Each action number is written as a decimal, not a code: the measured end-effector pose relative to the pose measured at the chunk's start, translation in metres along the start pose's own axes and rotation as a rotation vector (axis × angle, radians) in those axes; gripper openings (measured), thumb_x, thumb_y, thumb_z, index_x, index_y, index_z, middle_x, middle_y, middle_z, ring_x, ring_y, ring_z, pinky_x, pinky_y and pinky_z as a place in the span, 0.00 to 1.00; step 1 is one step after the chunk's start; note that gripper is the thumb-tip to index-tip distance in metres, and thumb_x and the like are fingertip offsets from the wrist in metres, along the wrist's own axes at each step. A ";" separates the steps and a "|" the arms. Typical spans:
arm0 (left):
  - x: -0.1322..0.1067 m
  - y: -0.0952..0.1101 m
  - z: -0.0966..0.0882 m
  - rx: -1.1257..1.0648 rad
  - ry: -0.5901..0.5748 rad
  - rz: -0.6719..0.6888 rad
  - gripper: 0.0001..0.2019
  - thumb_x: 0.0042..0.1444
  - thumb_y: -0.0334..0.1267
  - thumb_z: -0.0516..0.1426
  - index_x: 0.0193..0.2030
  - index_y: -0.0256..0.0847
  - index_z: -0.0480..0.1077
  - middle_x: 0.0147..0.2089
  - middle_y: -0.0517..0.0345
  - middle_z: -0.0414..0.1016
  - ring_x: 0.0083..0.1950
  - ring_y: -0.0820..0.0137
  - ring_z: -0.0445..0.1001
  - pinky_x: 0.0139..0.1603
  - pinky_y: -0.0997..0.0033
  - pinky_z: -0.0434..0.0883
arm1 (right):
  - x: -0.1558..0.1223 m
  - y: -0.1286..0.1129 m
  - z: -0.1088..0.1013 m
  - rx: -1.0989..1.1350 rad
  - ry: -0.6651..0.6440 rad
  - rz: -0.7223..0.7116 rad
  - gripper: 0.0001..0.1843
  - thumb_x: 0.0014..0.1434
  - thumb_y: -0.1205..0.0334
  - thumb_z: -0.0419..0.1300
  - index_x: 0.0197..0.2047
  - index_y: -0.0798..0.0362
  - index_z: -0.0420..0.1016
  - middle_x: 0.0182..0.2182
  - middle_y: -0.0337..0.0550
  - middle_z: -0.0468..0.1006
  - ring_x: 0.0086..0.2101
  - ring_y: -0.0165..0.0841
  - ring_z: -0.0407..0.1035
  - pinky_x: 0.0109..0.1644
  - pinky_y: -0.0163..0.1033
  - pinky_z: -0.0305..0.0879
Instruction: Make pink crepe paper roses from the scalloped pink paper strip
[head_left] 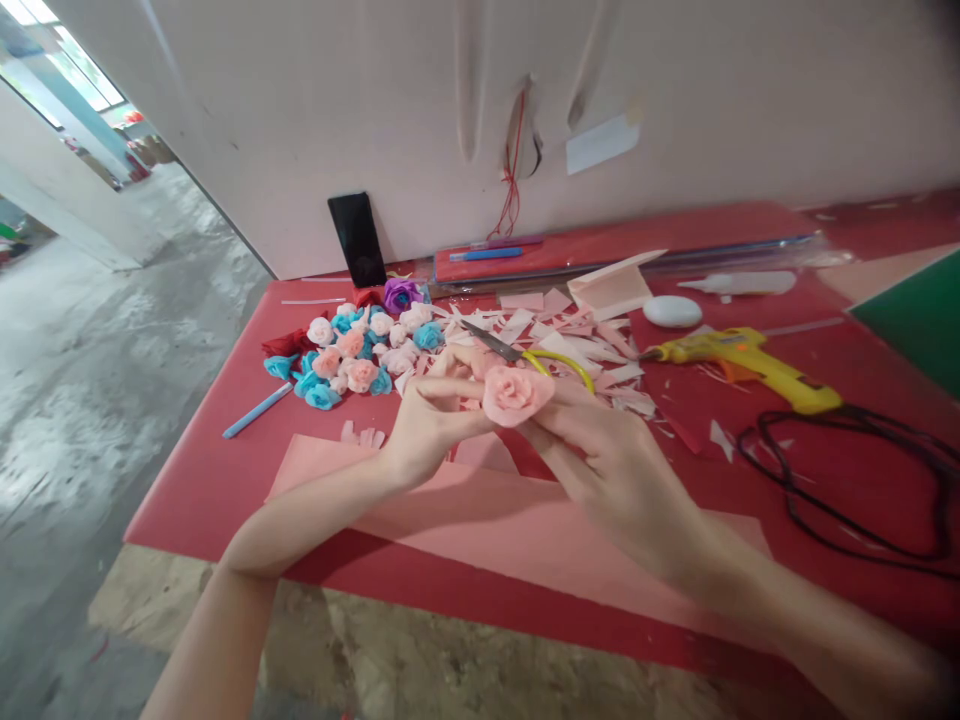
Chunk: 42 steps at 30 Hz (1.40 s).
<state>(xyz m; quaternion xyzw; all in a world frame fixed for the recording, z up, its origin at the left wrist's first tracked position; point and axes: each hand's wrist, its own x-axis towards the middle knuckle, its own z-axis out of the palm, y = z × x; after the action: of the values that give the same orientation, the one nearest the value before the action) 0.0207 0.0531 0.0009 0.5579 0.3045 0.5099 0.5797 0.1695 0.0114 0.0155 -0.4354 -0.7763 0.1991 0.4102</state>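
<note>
A pink paper rose point(516, 395) is held up over the table, its petals facing me. My left hand point(429, 418) pinches it from the left, the thumb reaching to its lower edge. From the right, my right hand point(609, 455) has its fingers closed on the same rose. The underside of the flower is hidden. Just beyond it, scissors with yellow handles point(564, 362) lie over pink paper scraps point(592, 345). Below my hands a sheet of pink paper point(465, 515) is spread on the red tabletop point(202, 460).
Finished paper flowers point(360, 375) are heaped at left, near a blue pen point(257, 411). A black phone point(357, 240) leans on the wall. On the right are a yellow glue gun point(750, 365) with its black cord point(832, 535), a white oval object point(672, 311) and a bottle point(750, 284).
</note>
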 end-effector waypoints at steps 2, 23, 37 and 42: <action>-0.002 0.000 0.001 0.021 0.034 0.035 0.08 0.37 0.41 0.68 0.18 0.44 0.75 0.31 0.59 0.66 0.39 0.70 0.67 0.44 0.68 0.68 | -0.002 0.000 0.004 -0.046 0.062 -0.040 0.13 0.60 0.71 0.50 0.34 0.49 0.74 0.29 0.42 0.75 0.33 0.34 0.68 0.39 0.41 0.68; -0.010 0.024 0.004 0.238 0.001 0.297 0.05 0.48 0.33 0.63 0.33 0.45 0.76 0.34 0.59 0.68 0.40 0.70 0.67 0.46 0.65 0.67 | -0.005 -0.009 -0.008 0.299 0.092 0.186 0.10 0.59 0.59 0.56 0.36 0.37 0.79 0.20 0.34 0.75 0.20 0.31 0.68 0.21 0.35 0.63; -0.013 0.037 0.008 -0.059 -0.194 0.038 0.06 0.57 0.33 0.54 0.30 0.38 0.70 0.29 0.60 0.71 0.27 0.77 0.69 0.33 0.73 0.68 | -0.006 0.005 -0.007 0.683 -0.024 0.389 0.08 0.54 0.54 0.61 0.28 0.45 0.78 0.27 0.38 0.82 0.31 0.32 0.77 0.36 0.34 0.75; -0.015 0.038 0.009 -0.286 -0.207 -0.100 0.05 0.56 0.33 0.55 0.31 0.37 0.70 0.26 0.60 0.69 0.25 0.78 0.65 0.27 0.76 0.65 | -0.008 0.009 -0.005 0.642 -0.037 0.425 0.07 0.53 0.53 0.62 0.29 0.44 0.79 0.29 0.37 0.82 0.33 0.33 0.77 0.36 0.34 0.75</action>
<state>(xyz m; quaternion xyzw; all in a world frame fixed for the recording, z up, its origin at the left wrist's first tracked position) 0.0157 0.0310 0.0356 0.5036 0.1950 0.4584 0.7059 0.1807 0.0097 0.0087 -0.4321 -0.5741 0.5205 0.4612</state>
